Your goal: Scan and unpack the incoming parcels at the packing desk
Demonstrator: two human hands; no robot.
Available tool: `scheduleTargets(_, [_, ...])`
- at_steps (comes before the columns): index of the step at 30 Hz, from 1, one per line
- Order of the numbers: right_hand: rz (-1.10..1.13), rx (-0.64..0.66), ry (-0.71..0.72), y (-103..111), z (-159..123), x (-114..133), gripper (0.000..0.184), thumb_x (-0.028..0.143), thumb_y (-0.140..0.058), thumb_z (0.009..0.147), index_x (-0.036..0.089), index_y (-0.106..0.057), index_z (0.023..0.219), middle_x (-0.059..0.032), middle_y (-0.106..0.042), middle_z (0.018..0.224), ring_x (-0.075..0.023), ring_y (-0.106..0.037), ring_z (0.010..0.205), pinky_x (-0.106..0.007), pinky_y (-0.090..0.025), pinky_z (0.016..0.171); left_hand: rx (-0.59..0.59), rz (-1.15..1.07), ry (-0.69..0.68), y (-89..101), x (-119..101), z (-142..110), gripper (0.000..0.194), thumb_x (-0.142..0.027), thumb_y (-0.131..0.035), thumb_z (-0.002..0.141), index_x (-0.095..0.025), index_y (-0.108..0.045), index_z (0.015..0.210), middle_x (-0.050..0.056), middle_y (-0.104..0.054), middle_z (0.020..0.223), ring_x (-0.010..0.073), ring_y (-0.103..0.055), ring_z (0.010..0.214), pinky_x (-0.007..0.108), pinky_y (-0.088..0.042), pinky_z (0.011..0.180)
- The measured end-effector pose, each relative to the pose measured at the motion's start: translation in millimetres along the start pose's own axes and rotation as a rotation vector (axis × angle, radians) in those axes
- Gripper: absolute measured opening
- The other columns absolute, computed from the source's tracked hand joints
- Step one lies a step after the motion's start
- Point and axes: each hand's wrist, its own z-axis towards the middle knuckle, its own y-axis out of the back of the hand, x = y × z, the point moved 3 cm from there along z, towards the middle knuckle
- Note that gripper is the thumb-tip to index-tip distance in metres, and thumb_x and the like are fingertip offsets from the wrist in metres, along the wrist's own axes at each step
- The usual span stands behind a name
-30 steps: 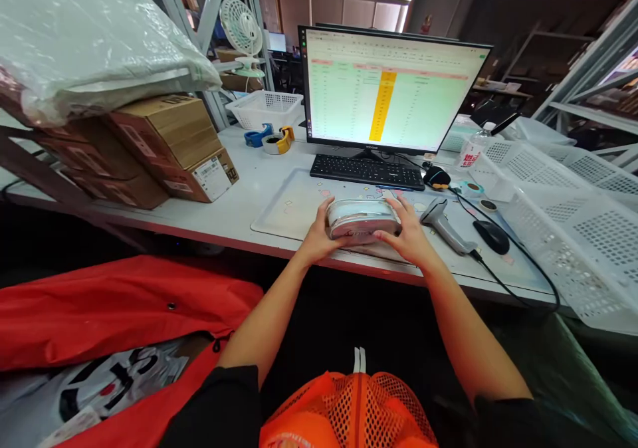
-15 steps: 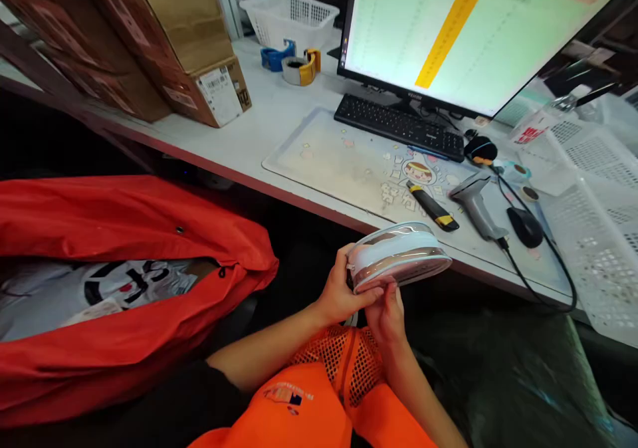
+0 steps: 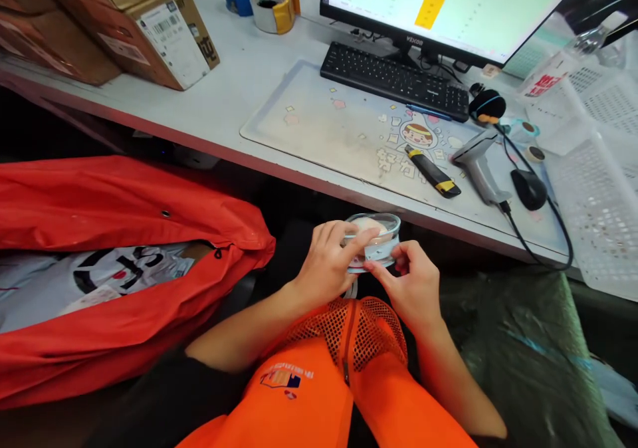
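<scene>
Both hands [image 3: 326,258] [image 3: 413,285] hold a clear case [image 3: 382,248] (pale-banded).

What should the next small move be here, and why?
Probably the right hand should feel along the clear case's light-blue side: the left hand grips one end, which should steady it, and the right thumb and fingers are at the other end. Any zip pull there is too small to make out.

The left hand [image 3: 326,258] hides the left end of the clear case [image 3: 383,248] from us. The top edge cuts off the monitor [image 3: 478,9], its rows too small for us to read, as is the shipping label's [image 3: 174,42] print. We lose the red bag [image 3: 114,192] past the left edge.
</scene>
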Motion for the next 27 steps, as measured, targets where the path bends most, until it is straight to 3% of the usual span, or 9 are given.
scheduleTargets(3, [0.006, 0.15, -0.091, -10, 2, -10, 0.045, 0.057, -0.079, 0.089, 0.025, -0.05, 0.077, 0.0025, -0.054, 0.069, -0.0157, -0.049, 0.06, -0.031, -0.04, 0.058, 0.081, 0.107, -0.033, 2.8, -1, -1, 0.066, -0.009, -0.068, 0.087, -0.03, -0.058, 0.148, 0.013, -0.06, 0.128, 0.0322, -0.054, 0.118, 0.05, -0.042, 0.102])
scheduleTargets(6, [0.038, 0.252, -0.115, -17, -2, -14, 0.033, 0.05, -0.07, 0.096, 0.025, -0.054, 0.08, 0.0002, -0.061, 0.073, -0.0166, -0.055, 0.064, -0.03, -0.043, 0.061, 0.145, 0.165, -0.047, 4.6, 0, -1, 0.065, -0.006, -0.066, 0.085, -0.028, -0.06, 0.146, 0.013, -0.06, 0.127, 0.0323, -0.053, 0.118, 0.049, -0.041, 0.099])
scheduleTargets(12, [-0.205, 0.209, -0.018, -23, -8, -9, 0.013, 0.028, -0.054, 0.097, 0.022, -0.061, 0.088, -0.0033, -0.07, 0.083, -0.0179, -0.061, 0.068, -0.031, -0.04, 0.065, 0.283, 0.212, 0.003, 1.9, -1, 2, 0.067, -0.006, -0.062, 0.086, -0.027, -0.058, 0.15, 0.014, -0.06, 0.129, 0.0332, -0.053, 0.121, 0.05, -0.04, 0.099])
scheduleTargets(15, [-0.136, 0.212, 0.002, -24, -7, -12, 0.015, 0.026, -0.051, 0.097, 0.021, -0.061, 0.088, -0.0025, -0.068, 0.08, -0.0162, -0.06, 0.065, -0.03, -0.041, 0.064, 0.31, 0.199, 0.016, 2.1, -1, 3, 0.071, -0.004, -0.063, 0.084, -0.026, -0.057, 0.15, 0.014, -0.06, 0.131, 0.0336, -0.052, 0.122, 0.05, -0.041, 0.099])
scheduleTargets(21, [0.049, 0.267, -0.12, -33, -11, -24, 0.02, 0.04, -0.064, 0.098, 0.021, -0.061, 0.091, -0.0025, -0.068, 0.082, -0.0164, -0.061, 0.069, -0.028, -0.045, 0.064, 0.365, 0.197, 0.071, -1.5, 4, -4, 0.069, -0.005, -0.061, 0.086, -0.027, -0.057, 0.151, 0.013, -0.061, 0.134, 0.034, -0.052, 0.123, 0.052, -0.041, 0.101])
scheduleTargets(24, [0.137, 0.345, -0.126, -36, -14, -30, 0.018, 0.036, -0.058, 0.102, 0.022, -0.061, 0.09, -0.0008, -0.067, 0.079, -0.0146, -0.06, 0.065, -0.027, -0.045, 0.063, 0.409, 0.184, 0.077, -3.6, 6, -7, 0.068, -0.006, -0.059, 0.088, -0.028, -0.056, 0.152, 0.013, -0.061, 0.134, 0.0338, -0.052, 0.124, 0.051, -0.041, 0.101])
scheduleTargets(27, [0.061, 0.314, -0.084, -37, -18, -36, 0.014, 0.031, -0.056, 0.099, 0.022, -0.06, 0.089, -0.0006, -0.066, 0.079, -0.0148, -0.06, 0.065, -0.028, -0.043, 0.064, 0.422, 0.158, 0.073, -5.7, 6, -9, 0.066, -0.007, -0.058, 0.09, -0.028, -0.056, 0.153, 0.013, -0.061, 0.134, 0.0331, -0.052, 0.124, 0.051, -0.041, 0.101])
